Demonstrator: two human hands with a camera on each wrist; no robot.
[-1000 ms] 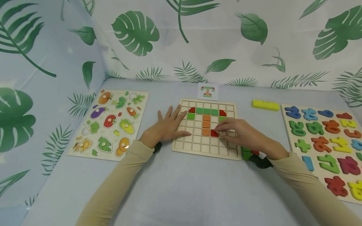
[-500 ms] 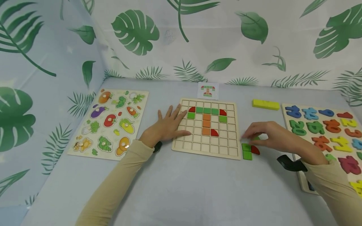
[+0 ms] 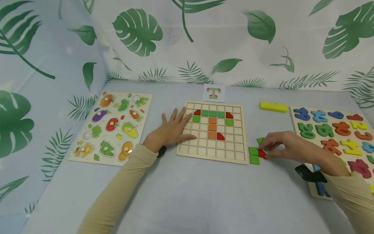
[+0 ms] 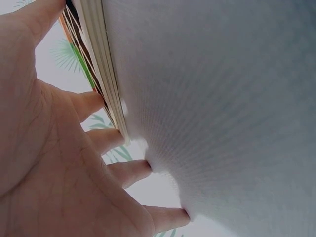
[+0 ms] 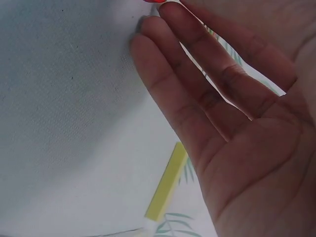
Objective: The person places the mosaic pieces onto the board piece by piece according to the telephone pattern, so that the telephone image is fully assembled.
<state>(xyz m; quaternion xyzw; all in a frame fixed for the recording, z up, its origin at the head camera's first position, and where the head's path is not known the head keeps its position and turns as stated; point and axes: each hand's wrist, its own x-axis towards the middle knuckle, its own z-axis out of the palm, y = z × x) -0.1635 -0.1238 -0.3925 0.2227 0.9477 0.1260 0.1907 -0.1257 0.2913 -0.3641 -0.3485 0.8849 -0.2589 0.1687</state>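
Note:
A wooden grid board [image 3: 201, 152] lies mid-table, with green and orange squares and red quarter-circle tiles forming a T-like figure. My left hand [image 3: 170, 130] rests spread over its left edge, thumb and some fingertips on the board; the left wrist view shows those fingers [image 4: 111, 140] straight along its side. To the right of the board, my right hand [image 3: 281, 145] pinches a loose red quarter-circle tile [image 3: 262, 154] between thumb and fingertips. Only a sliver of that red tile [image 5: 155, 1] shows in the right wrist view. Two green square tiles [image 3: 254, 155] and a partly covered green tile [image 3: 260, 140] lie beside it.
Behind the board lies a card [image 3: 214, 93] printed with a T-like pattern. A vegetable puzzle board [image 3: 138, 130] is at left, a number puzzle board [image 3: 295, 117] at right under the right forearm. A yellow block [image 3: 273, 107] sits behind the loose tiles. Leaf-printed cloth walls the back.
My right hand has left the red quarter-circle tile on the grid beside the lowest orange square, moved right to the loose tiles, and now pinches another red one. The left hand has stayed put.

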